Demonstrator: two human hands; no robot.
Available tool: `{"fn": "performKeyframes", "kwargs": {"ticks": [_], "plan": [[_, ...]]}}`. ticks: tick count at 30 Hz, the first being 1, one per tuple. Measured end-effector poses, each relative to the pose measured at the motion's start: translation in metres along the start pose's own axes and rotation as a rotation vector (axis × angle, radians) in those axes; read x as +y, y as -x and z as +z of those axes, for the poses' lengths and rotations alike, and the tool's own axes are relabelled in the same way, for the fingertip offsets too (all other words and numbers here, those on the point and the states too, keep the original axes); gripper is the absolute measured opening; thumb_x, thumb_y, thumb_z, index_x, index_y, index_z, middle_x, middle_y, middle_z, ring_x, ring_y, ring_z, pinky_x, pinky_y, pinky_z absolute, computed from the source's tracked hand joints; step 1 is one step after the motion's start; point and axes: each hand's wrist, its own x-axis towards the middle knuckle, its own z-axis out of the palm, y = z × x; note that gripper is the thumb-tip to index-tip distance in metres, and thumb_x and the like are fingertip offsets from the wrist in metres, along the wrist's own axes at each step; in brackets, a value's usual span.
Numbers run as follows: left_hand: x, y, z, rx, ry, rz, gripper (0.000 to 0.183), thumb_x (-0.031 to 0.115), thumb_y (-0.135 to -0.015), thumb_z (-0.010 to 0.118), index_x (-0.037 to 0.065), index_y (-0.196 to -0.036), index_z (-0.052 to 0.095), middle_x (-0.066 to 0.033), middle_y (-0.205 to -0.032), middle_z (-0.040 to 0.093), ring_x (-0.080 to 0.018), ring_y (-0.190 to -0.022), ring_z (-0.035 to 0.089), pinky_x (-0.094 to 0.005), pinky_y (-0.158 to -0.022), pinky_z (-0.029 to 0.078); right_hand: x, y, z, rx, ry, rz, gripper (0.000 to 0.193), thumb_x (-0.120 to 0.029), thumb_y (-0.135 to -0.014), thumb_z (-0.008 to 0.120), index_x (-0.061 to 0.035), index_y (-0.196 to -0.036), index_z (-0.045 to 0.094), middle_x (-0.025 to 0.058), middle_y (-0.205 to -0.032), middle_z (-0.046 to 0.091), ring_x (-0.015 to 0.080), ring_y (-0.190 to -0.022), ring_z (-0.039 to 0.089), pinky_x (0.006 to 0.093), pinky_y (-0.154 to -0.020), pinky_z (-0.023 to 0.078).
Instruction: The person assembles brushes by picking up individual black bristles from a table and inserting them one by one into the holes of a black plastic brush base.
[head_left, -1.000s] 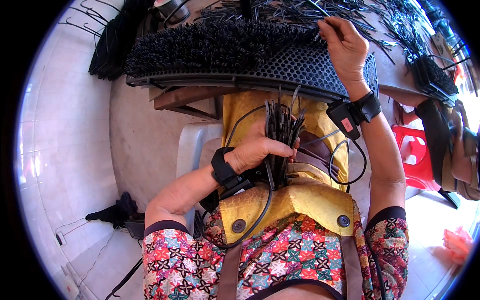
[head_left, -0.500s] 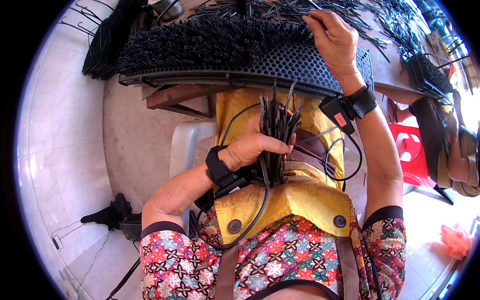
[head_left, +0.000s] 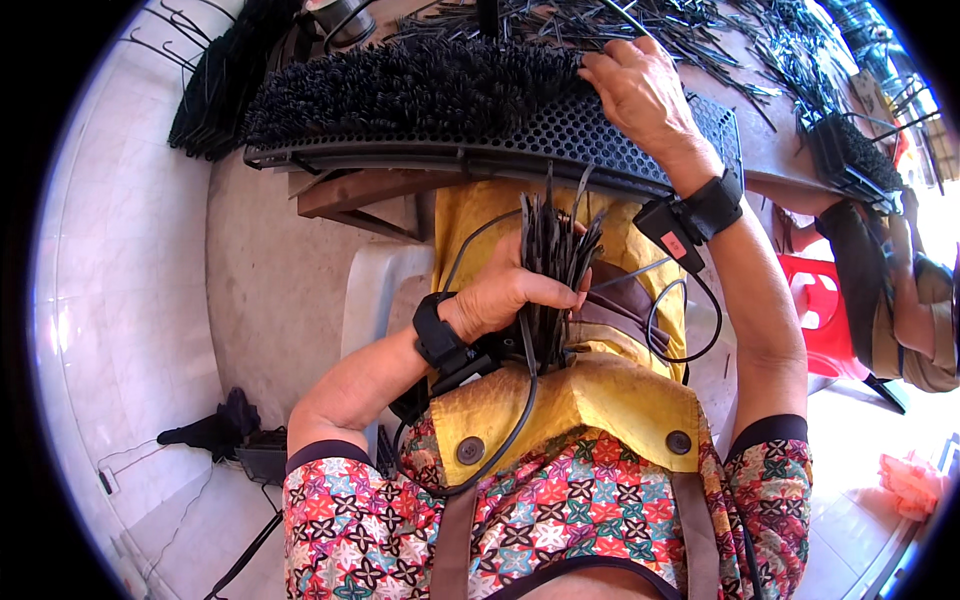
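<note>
My left hand [head_left: 520,290] is closed round an upright bundle of thin black strips [head_left: 555,240], held in front of my yellow apron [head_left: 600,400]. The strips' ends fan out unevenly above my thumb. Above it, my right hand [head_left: 640,95] is at the perforated black panel [head_left: 560,135], fingers pinched beside the edge of a dense mass of black strips [head_left: 400,90] that stands up from the panel's left part. Whatever those fingers hold is hidden. The panel's round holes are bare on the right side.
Loose black strips [head_left: 700,50] lie scattered over the table behind the panel. A metal cup [head_left: 340,18] stands at the far left. To the right are another bristly black piece [head_left: 855,155], a red stool [head_left: 825,320] and a seated person [head_left: 910,290].
My right hand has moved left and slightly down, toward the edge of the standing strips. My left hand and its bundle have stayed nearly in place.
</note>
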Motion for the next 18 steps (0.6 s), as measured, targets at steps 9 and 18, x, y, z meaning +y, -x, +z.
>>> {"fn": "performKeyframes", "kwargs": {"ticks": [9, 18], "plan": [[0.001, 0.002, -0.003, 0.001, 0.007, 0.019, 0.064, -0.007, -0.063, 0.065, 0.008, -0.121, 0.041, -0.0106, -0.089, 0.059, -0.0214, -0.076, 0.060, -0.0333, -0.068, 0.050, -0.034, 0.023, -0.045, -0.107, -0.947, 0.637, 0.023, -0.016, -0.079, 0.068, 0.0012, -0.094, 0.064, 0.0055, -0.065, 0.061, 0.0126, -0.058, 0.057, 0.0277, -0.053, 0.046], [0.003, -0.003, -0.010, -0.025, -0.034, 0.030, 0.064, -0.007, -0.064, 0.065, 0.008, -0.121, 0.041, -0.0102, -0.090, 0.059, -0.0214, -0.076, 0.060, -0.0329, -0.067, 0.050, -0.041, 0.038, -0.057, 0.096, -1.152, 0.883, 0.010, -0.004, -0.078, 0.067, -0.0011, -0.087, 0.067, 0.0016, -0.065, 0.062, 0.0046, -0.052, 0.053, 0.0185, -0.046, 0.042]]}}
